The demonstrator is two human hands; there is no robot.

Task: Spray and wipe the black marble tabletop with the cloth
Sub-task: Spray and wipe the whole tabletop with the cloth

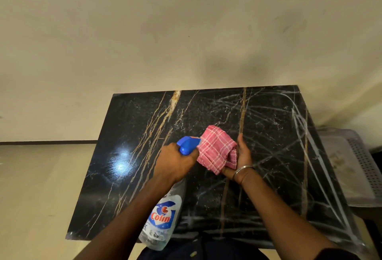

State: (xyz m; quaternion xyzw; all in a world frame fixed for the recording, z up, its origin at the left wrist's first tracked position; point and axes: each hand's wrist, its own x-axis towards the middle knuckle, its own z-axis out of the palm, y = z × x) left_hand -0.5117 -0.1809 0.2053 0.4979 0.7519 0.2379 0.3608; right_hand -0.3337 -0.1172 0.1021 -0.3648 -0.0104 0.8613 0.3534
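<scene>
Standing over the black marble worktop, the person holds both arms out above it. The left hand has a closed grip around the neck of a clear spray bottle with a blue trigger head; the bottle hangs tilted, its base towards the person's body and its nozzle touching, or just beside, the cloth. Its label reads "Colin" in red on a blue and white field.

The right hand is cupped palm-up, fingers curled loosely around a bunched pink and white checked cloth, which rests in the palm above the middle of the slab. A thin metal bangle circles that wrist.

The marble shows gold-brown veins running front to back, and pale white streaks and smears crossing its right half. A bright patch of reflected light sits on the left part of the surface. Behind the slab rises a plain cream wall. To the right, just beside the worktop's edge, stands a pale perforated plastic chair or crate; I cannot tell which.
</scene>
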